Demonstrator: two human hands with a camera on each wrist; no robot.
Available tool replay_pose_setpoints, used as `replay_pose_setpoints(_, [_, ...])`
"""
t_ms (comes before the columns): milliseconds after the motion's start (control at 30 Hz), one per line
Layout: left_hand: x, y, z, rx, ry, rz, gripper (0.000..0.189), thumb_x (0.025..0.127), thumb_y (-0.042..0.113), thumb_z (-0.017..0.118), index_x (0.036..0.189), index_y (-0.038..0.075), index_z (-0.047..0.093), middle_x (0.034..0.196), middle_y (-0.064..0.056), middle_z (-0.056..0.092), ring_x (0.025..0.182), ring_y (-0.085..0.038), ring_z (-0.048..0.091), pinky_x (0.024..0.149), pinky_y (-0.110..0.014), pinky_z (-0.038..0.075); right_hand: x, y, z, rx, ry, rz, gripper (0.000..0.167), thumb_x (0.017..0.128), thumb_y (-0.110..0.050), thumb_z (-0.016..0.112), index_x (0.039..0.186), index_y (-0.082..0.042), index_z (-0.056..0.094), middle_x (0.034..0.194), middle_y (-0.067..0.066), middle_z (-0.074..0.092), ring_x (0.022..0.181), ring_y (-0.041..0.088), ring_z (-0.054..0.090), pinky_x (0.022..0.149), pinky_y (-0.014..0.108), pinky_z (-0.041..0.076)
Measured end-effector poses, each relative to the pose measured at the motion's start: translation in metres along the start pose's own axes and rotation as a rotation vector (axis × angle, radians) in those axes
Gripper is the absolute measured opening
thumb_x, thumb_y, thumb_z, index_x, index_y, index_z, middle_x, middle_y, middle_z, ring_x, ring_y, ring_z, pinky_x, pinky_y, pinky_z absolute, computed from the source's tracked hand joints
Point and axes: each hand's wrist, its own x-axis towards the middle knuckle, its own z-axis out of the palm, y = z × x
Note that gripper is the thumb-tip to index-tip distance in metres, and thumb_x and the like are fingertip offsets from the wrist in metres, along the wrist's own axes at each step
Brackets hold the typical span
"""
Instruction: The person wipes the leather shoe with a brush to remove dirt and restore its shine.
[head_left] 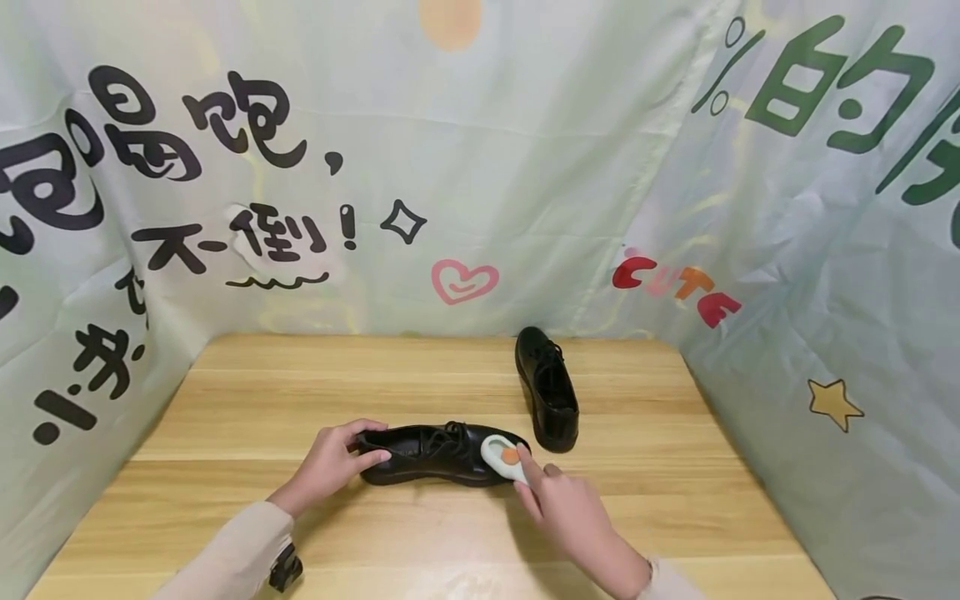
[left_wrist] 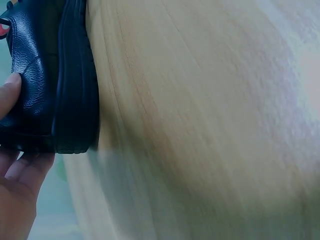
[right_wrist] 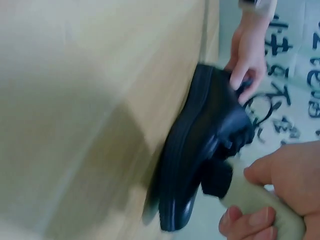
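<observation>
A black lace-up leather shoe (head_left: 408,471) lies sideways across the wooden table, sole down, toe to the right. My left hand (head_left: 326,462) grips its heel end, thumb on the near side; in the left wrist view the thumb (left_wrist: 9,95) presses the leather and other fingers pass behind the heel. My right hand (head_left: 570,512) holds a pale shoe brush (head_left: 504,470) with an orange spot on its handle, over the toe. Its black head (right_wrist: 217,179) meets the upper in front of the laces in the right wrist view.
A second black lace-up shoe (head_left: 557,427) stands behind, to the right, with its toe toward the back wall. Printed fabric walls (head_left: 525,183) enclose the wooden tabletop (head_left: 300,379) at the back and both sides. A small black object (head_left: 286,568) is at the left sleeve.
</observation>
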Motion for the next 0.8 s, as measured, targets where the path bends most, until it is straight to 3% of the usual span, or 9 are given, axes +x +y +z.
replay_pose_setpoints(100, [-0.001, -0.003, -0.001, -0.056, -0.007, -0.014, 0.045, 0.077, 0.027, 0.08, 0.117, 0.011, 0.068, 0.113, -0.008, 0.069, 0.088, -0.016, 0.068, 0.055, -0.021, 0.05, -0.01, -0.006, -0.002, -0.028, 0.031, 0.001, 0.047, 0.086, -0.031, 0.07, 0.129, -0.012, 0.061, 0.062, 0.001, 0.053, 0.04, 0.012, 0.039, 0.034, 0.025, 0.028])
replay_pose_setpoints(167, [-0.002, -0.004, -0.001, -0.098, -0.018, -0.03, 0.047, 0.077, 0.028, 0.08, 0.119, 0.01, 0.067, 0.115, -0.01, 0.068, 0.088, -0.016, 0.068, 0.056, -0.022, 0.051, -0.011, -0.009, -0.002, -0.006, 0.003, 0.033, 0.047, 0.088, -0.03, 0.068, 0.131, -0.013, 0.06, 0.064, 0.002, 0.054, 0.041, 0.013, 0.041, 0.034, 0.024, 0.028])
replay_pose_setpoints(300, [-0.003, -0.007, -0.001, -0.171, -0.042, -0.053, 0.052, 0.077, 0.026, 0.08, 0.123, 0.008, 0.064, 0.12, -0.014, 0.065, 0.095, -0.019, 0.068, 0.064, -0.022, 0.055, -0.001, -0.01, 0.005, 0.048, -0.061, 0.088, 0.047, 0.091, -0.03, 0.064, 0.134, -0.011, 0.056, 0.067, 0.003, 0.055, 0.043, 0.014, 0.043, 0.035, 0.025, 0.03])
replay_pose_setpoints(400, [-0.003, -0.008, -0.002, -0.195, -0.058, -0.064, 0.054, 0.077, 0.026, 0.08, 0.125, 0.008, 0.063, 0.122, -0.016, 0.064, 0.097, -0.021, 0.068, 0.064, -0.022, 0.055, 0.014, -0.01, 0.015, 0.069, -0.062, 0.096, 0.047, 0.093, -0.03, 0.062, 0.135, -0.01, 0.055, 0.066, 0.004, 0.056, 0.042, 0.013, 0.041, 0.035, 0.025, 0.029])
replay_pose_setpoints(467, [-0.004, -0.008, -0.002, -0.194, -0.072, -0.063, 0.055, 0.078, 0.029, 0.08, 0.126, 0.009, 0.063, 0.122, -0.015, 0.064, 0.096, -0.021, 0.068, 0.063, -0.023, 0.054, 0.024, -0.01, 0.023, 0.08, -0.045, 0.097, 0.046, 0.093, -0.029, 0.062, 0.134, -0.009, 0.056, 0.065, 0.004, 0.056, 0.041, 0.012, 0.039, 0.034, 0.024, 0.028])
replay_pose_setpoints(567, [-0.005, -0.008, -0.002, -0.173, -0.076, -0.059, 0.056, 0.077, 0.034, 0.079, 0.126, 0.012, 0.063, 0.122, -0.013, 0.064, 0.101, -0.023, 0.067, 0.073, -0.025, 0.057, 0.039, -0.01, 0.033, 0.091, -0.021, 0.099, 0.045, 0.094, -0.029, 0.061, 0.134, -0.008, 0.056, 0.062, 0.003, 0.054, 0.038, 0.012, 0.035, 0.032, 0.023, 0.024])
replay_pose_setpoints(700, [-0.006, -0.009, -0.003, -0.126, -0.049, -0.043, 0.054, 0.077, 0.035, 0.079, 0.124, 0.013, 0.065, 0.123, -0.009, 0.064, 0.111, -0.027, 0.062, 0.091, -0.036, 0.053, 0.055, -0.01, 0.041, 0.08, 0.01, 0.1, 0.045, 0.093, -0.029, 0.062, 0.132, -0.006, 0.057, 0.061, 0.006, 0.056, 0.036, 0.014, 0.036, 0.031, 0.023, 0.022])
replay_pose_setpoints(800, [-0.007, -0.009, -0.002, -0.098, -0.023, -0.026, 0.051, 0.078, 0.033, 0.079, 0.123, 0.013, 0.065, 0.123, -0.009, 0.064, 0.115, -0.029, 0.06, 0.094, -0.041, 0.051, 0.064, -0.009, 0.044, 0.074, 0.012, 0.115, 0.045, 0.093, -0.029, 0.062, 0.132, -0.006, 0.057, 0.06, 0.007, 0.057, 0.037, 0.015, 0.038, 0.031, 0.025, 0.023])
